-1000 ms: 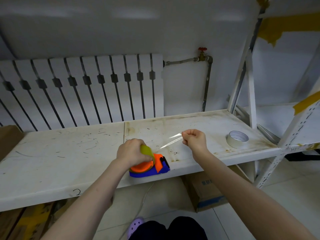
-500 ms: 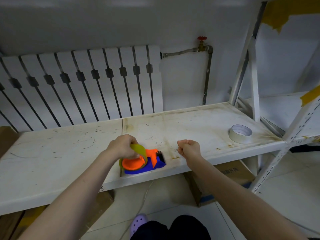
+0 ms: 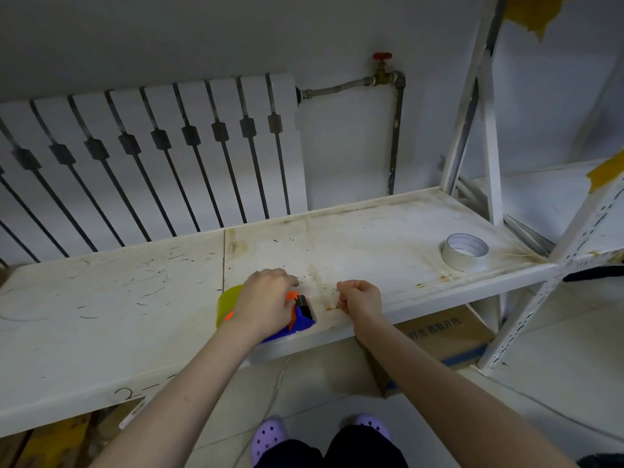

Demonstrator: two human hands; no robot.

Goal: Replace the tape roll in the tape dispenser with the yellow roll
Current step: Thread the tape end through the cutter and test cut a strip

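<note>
An orange and blue tape dispenser (image 3: pixel 301 319) sits at the front edge of the white shelf board (image 3: pixel 101 315). The yellow roll (image 3: pixel 229 303) is seated in it, its yellow rim showing at the left. My left hand (image 3: pixel 266 302) lies over the top of the dispenser and roll, gripping them. My right hand (image 3: pixel 359 298) is a closed fist just right of the dispenser's black cutter end, pinching at something too thin to see. A white tape roll (image 3: pixel 465 252) lies flat at the shelf's far right.
A white radiator (image 3: pixel 152 157) stands behind the shelf, with a pipe and red valve (image 3: pixel 382 57) to its right. A white metal rack frame (image 3: pixel 486 130) rises at right. A cardboard box (image 3: pixel 439 336) sits under the shelf. My purple shoes (image 3: pixel 270 437) are below.
The clear tape strip stretched between my hands a second ago is gone from view. My right hand dropped down beside the dispenser. My left hand shifted over the dispenser's top, covering more of it.
</note>
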